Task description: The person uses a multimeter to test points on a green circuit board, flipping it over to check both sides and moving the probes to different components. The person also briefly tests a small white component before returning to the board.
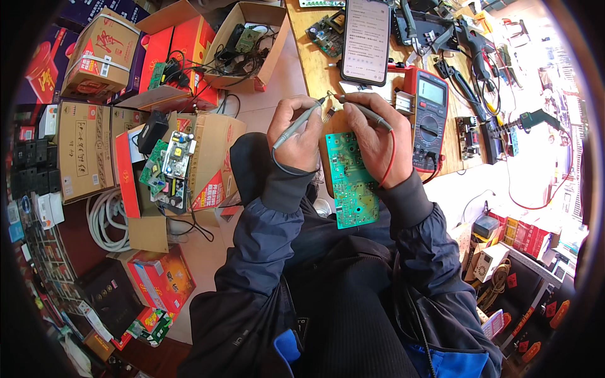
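Note:
My left hand [293,140] pinches a grey test probe [296,128] with a black lead. In my right hand [386,150] is a second grey test probe [373,118], its lead red. The two tips come close together over the bench's near edge. Between the hands shows a small part with thin legs [329,114]; which fingers hold it, I cannot tell. Below them a green circuit board [354,195] lies lengthwise over my lap, dotted with solder joints. Right of my right hand, a red multimeter [430,116] rests on the bench; its reading is too small to make out.
A phone with a lit screen [365,41] lies beyond my hands on the wooden bench [307,53]. Pliers [463,88], cables and a green-and-black tool [535,120] crowd the right. On the left, open cartons [217,135] hold circuit boards [178,162] and wires; a coiled grey hose [108,220] lies beside them.

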`<state>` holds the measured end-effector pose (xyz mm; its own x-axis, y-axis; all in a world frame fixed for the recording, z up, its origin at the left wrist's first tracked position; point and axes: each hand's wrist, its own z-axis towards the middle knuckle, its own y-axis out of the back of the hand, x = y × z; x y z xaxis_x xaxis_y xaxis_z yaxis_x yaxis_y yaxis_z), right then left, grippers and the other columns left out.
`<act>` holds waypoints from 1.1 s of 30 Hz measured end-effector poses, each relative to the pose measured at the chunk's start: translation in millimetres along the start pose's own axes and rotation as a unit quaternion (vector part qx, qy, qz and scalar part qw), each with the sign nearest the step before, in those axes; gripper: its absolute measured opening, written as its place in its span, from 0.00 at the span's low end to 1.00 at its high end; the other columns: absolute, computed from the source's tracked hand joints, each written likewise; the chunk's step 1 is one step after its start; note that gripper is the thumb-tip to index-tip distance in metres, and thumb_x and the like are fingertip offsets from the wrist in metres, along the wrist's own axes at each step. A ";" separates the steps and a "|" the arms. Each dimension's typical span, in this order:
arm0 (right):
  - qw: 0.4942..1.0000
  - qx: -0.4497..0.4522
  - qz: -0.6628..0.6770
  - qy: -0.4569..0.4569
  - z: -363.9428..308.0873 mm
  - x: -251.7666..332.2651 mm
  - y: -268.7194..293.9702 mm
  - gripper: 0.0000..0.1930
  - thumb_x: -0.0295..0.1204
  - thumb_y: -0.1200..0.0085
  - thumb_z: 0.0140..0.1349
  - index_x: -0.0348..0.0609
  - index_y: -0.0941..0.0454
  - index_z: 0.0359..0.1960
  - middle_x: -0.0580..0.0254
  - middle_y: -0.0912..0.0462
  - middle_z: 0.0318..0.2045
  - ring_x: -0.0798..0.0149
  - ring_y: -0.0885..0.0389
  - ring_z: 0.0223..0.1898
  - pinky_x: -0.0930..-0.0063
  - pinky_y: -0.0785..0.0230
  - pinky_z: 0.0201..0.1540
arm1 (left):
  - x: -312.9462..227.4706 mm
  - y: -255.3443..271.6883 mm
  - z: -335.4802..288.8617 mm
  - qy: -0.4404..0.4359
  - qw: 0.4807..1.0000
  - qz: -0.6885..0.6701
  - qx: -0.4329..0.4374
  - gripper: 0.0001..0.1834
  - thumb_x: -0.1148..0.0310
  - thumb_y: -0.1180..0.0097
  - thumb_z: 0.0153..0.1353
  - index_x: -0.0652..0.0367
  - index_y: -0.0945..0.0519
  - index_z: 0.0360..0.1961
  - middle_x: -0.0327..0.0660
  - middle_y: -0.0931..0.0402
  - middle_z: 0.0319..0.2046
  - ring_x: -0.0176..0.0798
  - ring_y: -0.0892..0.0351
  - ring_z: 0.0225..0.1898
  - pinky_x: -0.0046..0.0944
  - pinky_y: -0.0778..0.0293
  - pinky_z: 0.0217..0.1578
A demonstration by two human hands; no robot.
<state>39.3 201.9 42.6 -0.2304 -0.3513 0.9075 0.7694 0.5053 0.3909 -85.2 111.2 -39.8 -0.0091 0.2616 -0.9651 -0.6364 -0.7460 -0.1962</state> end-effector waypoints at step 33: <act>1.000 -0.003 -0.005 0.006 -0.8 -5.1 0.1 0.10 0.25 0.37 0.72 0.33 0.13 0.50 0.42 0.10 0.42 0.44 0.09 0.43 0.60 0.18 0.49 | -7.0 4.1 0.2 0.010 1.000 0.009 0.005 0.08 0.80 0.36 0.72 0.64 0.19 0.50 0.37 0.16 0.41 0.25 0.18 0.39 0.30 0.21 0.42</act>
<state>41.1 203.1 37.9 -0.2310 -0.3649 0.9019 0.7705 0.4974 0.3986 -87.9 106.4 -33.8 -0.0053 0.2367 -0.9716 -0.6444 -0.7437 -0.1777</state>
